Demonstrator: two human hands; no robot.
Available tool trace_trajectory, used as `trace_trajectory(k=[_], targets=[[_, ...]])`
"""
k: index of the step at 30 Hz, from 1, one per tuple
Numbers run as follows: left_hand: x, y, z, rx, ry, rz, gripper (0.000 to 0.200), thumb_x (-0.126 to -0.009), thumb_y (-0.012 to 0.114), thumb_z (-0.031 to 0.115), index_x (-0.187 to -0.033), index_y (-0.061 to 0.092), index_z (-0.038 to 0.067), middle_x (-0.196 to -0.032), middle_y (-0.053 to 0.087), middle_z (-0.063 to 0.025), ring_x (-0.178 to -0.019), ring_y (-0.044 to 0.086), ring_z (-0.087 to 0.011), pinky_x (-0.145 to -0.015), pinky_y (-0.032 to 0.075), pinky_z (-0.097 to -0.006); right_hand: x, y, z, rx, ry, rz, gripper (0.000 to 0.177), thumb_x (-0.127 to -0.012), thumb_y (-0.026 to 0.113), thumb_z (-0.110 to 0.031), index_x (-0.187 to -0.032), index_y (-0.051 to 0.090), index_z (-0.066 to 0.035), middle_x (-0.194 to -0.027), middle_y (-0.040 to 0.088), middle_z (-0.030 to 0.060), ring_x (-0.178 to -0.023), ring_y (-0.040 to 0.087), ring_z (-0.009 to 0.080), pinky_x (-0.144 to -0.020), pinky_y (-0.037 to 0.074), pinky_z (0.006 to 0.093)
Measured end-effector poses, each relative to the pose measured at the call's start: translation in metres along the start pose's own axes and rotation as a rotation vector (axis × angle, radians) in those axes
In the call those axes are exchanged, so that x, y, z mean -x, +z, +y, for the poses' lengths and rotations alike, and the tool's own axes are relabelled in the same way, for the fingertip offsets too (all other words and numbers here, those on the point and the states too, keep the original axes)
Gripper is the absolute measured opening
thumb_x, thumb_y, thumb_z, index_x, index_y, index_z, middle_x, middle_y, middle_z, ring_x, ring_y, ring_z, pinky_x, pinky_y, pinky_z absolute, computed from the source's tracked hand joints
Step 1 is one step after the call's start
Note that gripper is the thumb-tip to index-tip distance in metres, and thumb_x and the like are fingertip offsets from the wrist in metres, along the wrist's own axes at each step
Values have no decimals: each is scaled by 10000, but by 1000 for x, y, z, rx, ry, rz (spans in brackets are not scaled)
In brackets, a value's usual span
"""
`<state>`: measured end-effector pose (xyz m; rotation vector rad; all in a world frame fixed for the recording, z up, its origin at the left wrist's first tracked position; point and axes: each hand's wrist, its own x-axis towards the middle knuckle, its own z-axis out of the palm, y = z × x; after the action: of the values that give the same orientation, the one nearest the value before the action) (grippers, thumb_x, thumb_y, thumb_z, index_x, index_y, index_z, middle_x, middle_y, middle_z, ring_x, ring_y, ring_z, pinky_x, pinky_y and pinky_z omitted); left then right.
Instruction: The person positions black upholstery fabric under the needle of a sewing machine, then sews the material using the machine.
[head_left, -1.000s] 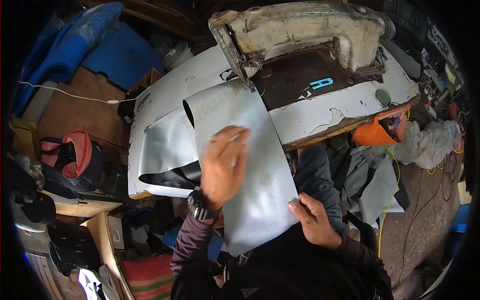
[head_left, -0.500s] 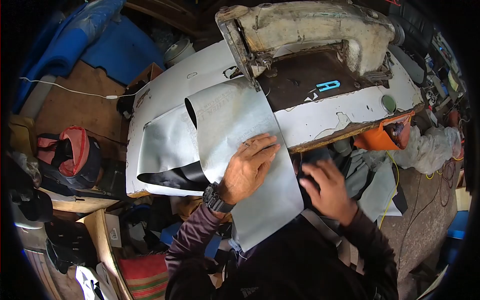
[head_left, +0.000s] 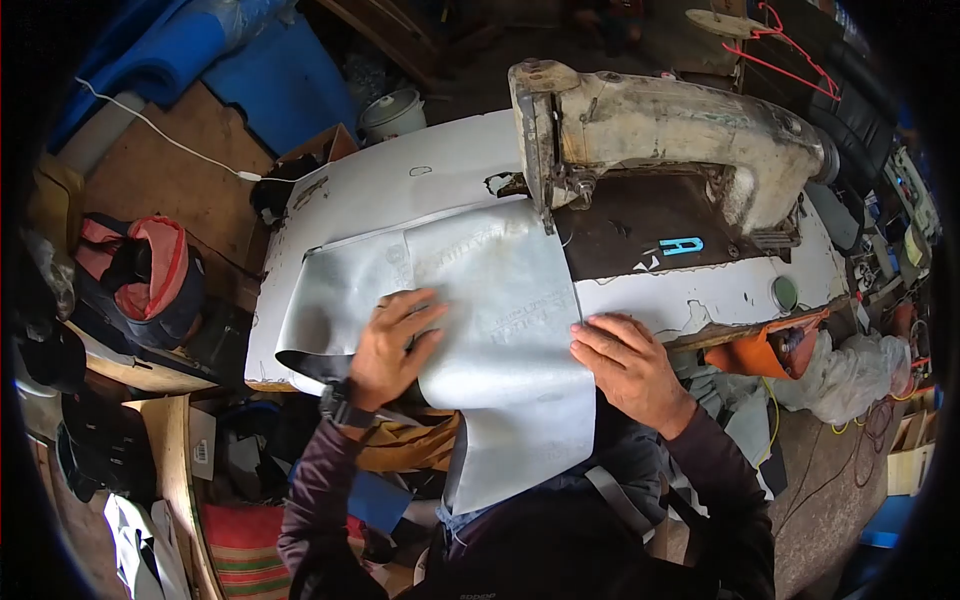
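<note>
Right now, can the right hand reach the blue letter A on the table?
Probably yes. The right hand lies flat at the edge of the grey sheet, and the blue letter A sits just beyond it on the table, with nothing between.

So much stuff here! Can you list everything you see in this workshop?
grey sheet: one, pale grey, on the table, reaching the machine's needle end, hanging off the near edge
sewing machine: one, worn cream, on the table's right part
table: one, chipped white, centre
letter A sticker: one, blue, below the machine's arm
pot: one, white, beyond the table
backpack: one, red and black, left
orange bag: one, orange, by the table's right edge
cable: one, white, upper left
striped cloth: one, red-striped, bottom left
wristwatch: one, black, left wrist
left hand: one, flat on the sheet
right hand: one, flat at the sheet's right edge
</note>
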<state>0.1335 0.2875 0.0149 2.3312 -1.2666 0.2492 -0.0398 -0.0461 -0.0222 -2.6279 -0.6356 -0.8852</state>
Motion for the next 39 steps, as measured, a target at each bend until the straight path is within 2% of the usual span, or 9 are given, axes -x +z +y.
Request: trace_trajectory(k=[2, 5, 8, 13, 31, 39], targets=[[8, -10, -15, 25, -53, -73, 419, -977, 790, 294, -1361, 759, 130, -1551, 598, -125, -1443, 536, -372, -1227, 403, -553, -3, -2, 0, -31, 13, -11, 304, -844, 783, -28, -1148, 768, -25, -1298, 715, 56, -1278, 628, 250, -1082, 559, 423], [11, -15, -25, -62, -73, -148, 478, -1000, 750, 449, -1397, 749, 183, -1624, 540, -105, -1552, 429, -383, -1310, 266, -599, -5, -3, 1, -101, 25, -17, 277, -842, 792, -21, -1117, 768, -25, -1263, 728, 51, -1226, 661, 229, -1043, 585, 402], [9, -16, -30, -1, -99, -167, 516, -1005, 719, 532, -1418, 740, 223, -1653, 520, -83, -1593, 376, -392, -1339, 169, -620, -5, -2, 3, -155, 8, -20, 260, -849, 798, -22, -1107, 769, -26, -1260, 729, 46, -1215, 666, 217, -1030, 593, 391], [8, -14, -42, -1, -69, -182, 534, -1001, 712, 558, -1426, 738, 234, -1657, 521, -79, -1599, 366, -394, -1338, 170, -622, -10, -13, 4, -109, -23, -115, 218, -909, 775, -74, -1122, 769, -29, -1301, 716, 64, -1234, 658, 244, -1046, 592, 400], [-19, -12, -61, 11, -102, -187, 536, -1013, 703, 549, -1449, 720, 238, -1671, 505, -112, -1609, 351, -398, -1339, 168, -614, -36, -10, 27, -56, -12, -209, 269, -869, 778, -62, -1133, 758, -18, -1299, 713, 47, -1194, 641, 230, -1011, 593, 384], [-37, -8, -77, -1, -110, -183, 552, -1019, 684, 571, -1464, 707, 246, -1671, 502, -113, -1610, 347, -400, -1338, 159, -626, -54, -4, 45, -101, 24, -218, 295, -862, 765, -49, -1153, 754, 2, -1291, 752, 71, -1169, 650, 229, -987, 585, 393]])
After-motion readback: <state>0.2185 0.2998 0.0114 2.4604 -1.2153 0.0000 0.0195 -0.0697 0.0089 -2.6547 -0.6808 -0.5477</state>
